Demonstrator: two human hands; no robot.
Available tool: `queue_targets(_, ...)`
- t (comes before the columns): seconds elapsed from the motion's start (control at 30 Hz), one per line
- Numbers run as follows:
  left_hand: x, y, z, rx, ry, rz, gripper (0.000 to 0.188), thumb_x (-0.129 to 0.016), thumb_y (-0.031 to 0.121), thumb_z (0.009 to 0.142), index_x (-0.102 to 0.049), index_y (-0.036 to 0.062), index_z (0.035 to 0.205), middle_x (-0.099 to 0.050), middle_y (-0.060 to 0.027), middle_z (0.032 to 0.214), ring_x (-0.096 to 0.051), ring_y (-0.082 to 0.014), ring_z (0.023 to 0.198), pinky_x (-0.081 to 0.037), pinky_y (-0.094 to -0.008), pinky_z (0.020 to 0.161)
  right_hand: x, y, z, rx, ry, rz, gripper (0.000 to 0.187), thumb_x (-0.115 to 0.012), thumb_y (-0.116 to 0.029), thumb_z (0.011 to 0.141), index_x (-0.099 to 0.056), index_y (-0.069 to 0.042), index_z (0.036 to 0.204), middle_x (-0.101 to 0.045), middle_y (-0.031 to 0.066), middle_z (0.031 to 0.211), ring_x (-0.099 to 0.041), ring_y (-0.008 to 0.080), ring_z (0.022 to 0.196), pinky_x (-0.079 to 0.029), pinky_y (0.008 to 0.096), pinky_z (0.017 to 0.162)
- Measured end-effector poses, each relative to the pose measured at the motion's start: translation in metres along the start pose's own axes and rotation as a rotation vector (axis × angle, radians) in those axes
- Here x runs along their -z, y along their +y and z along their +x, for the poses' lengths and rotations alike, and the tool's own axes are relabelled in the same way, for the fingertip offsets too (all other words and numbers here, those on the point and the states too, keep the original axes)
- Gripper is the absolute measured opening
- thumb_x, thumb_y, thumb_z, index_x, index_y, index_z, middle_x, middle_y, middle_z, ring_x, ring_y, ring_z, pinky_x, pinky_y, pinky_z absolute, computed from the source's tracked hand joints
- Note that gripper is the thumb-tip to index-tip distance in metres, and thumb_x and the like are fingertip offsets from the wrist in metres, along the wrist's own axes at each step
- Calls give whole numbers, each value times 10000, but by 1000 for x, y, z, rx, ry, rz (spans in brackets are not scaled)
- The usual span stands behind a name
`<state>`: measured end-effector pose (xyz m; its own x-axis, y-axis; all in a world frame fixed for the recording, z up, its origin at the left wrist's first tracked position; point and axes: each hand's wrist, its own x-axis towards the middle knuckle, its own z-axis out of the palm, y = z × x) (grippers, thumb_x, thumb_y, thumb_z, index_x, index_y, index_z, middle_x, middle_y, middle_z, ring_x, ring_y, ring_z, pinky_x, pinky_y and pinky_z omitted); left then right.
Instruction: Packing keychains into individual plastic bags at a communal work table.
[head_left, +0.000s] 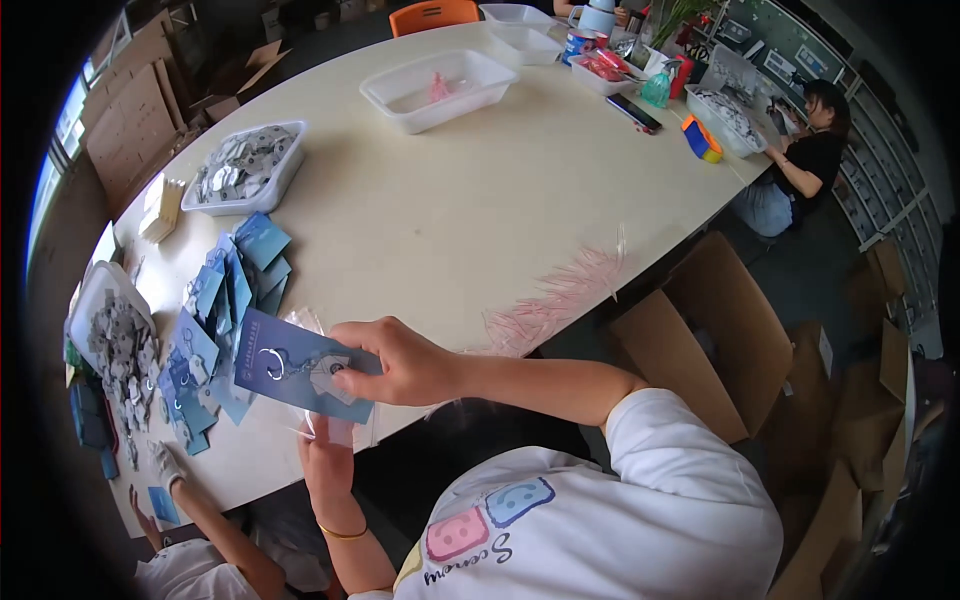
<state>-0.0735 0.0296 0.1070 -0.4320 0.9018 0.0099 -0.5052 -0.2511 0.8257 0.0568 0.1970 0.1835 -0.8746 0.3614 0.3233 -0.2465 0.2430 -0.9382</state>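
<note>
My right hand [405, 362] is closed on a blue backing card [305, 352], its thumb pressed on the card's right end. A keychain [271, 364] with a silver ring and a pale flat charm lies on the card's face. Just below, my left hand [328, 462] pinches a clear plastic bag [303, 420], which partly sits behind the card. How far the card reaches into the bag I cannot tell. Left of my hands is a heap of blue cards [240, 275], several with keychains on them.
Pink-edged clear bags [555, 295] lie spread along the table's near right edge. White bins [290, 165] of pale charms stand at left, beside a co-worker's gloved hand [166, 464]. A wide tray [440, 95] is farther back; an open cardboard box [700, 340] stands at right.
</note>
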Motion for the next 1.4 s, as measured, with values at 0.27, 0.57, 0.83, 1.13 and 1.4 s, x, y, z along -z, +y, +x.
queue_targets(0.27,-22,-10,20,-49,58,100,110,-616,87,877,-640,-21,869,-640,-80,870,-556,-109,757,-437,-272,714,28,20,-14,-134,2,196,206,-578,-122,849,-582,28,990,-601,34,865,-533,73,815,-453,244,750)
queue_targets(0.57,-1,7,40,-149,193,36,208,-596,137,882,-638,-67,887,-647,-120,750,-624,-184,728,-498,-279,677,40,22,-10,-107,644,323,190,-567,-254,908,-565,-74,967,-557,-58,730,-422,-12,538,-339,160,439)
queue_targets(0.83,-35,19,84,-222,396,-243,244,-599,206,900,-642,-18,988,-655,-76,812,-657,-176,818,-532,-289,752,-12,54,-51,-331,359,321,132,-566,-143,912,-561,-20,959,-606,-6,861,-489,18,661,-409,178,526)
queue_targets(1.13,-26,31,74,-272,403,-291,232,-608,207,895,-648,-6,977,-676,-118,888,-654,-186,814,-526,-299,738,-12,59,-49,-201,341,244,160,-571,-158,912,-558,-25,1000,-599,-19,829,-467,11,617,-403,173,513)
queue_targets(1.4,-34,34,67,-242,292,-209,214,-619,175,883,-674,-22,945,-678,-128,859,-659,-197,798,-525,-295,735,-22,68,-43,-222,190,229,171,-578,-158,909,-554,-26,1015,-594,-19,832,-480,12,653,-406,179,521)
